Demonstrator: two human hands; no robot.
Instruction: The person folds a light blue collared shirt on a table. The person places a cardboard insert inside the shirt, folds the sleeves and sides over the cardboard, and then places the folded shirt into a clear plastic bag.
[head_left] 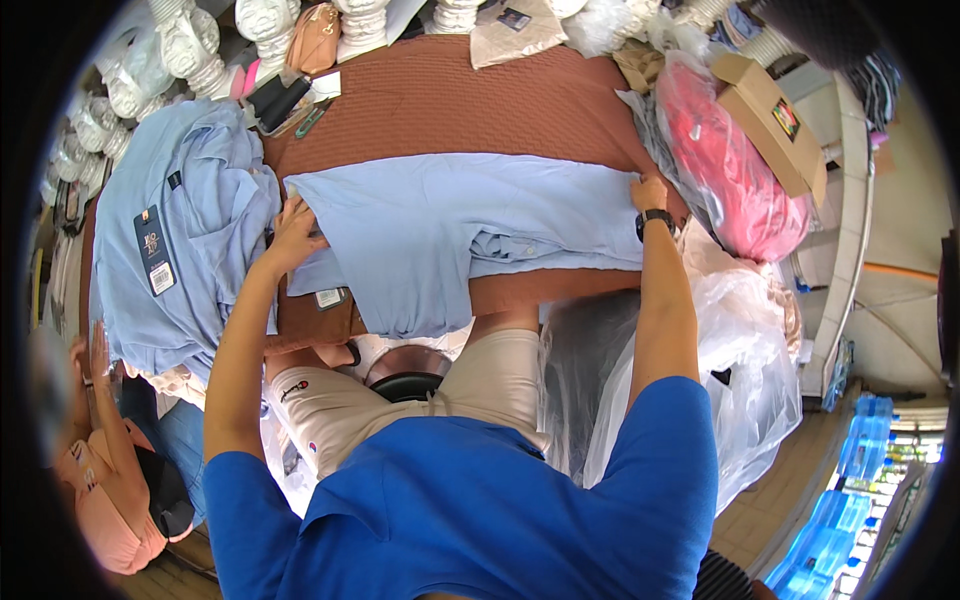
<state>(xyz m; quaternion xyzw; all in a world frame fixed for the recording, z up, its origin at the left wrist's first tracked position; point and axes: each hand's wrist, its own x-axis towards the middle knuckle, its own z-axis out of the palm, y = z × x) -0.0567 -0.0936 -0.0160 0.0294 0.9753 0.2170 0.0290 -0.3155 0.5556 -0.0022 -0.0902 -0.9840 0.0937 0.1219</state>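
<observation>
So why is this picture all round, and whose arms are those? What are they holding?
There's no robot here: the arms belong to a person working with bare hands. The camera sits on the person's head, looking down, and its very wide lens bends straight lines near the edge. A light blue garment lies on a brown cloth. The right hand grips its right end; the left hand touches its left edge. More light blue clothing is heaped to the left, and a pink bundle in clear plastic lies to the right.
</observation>
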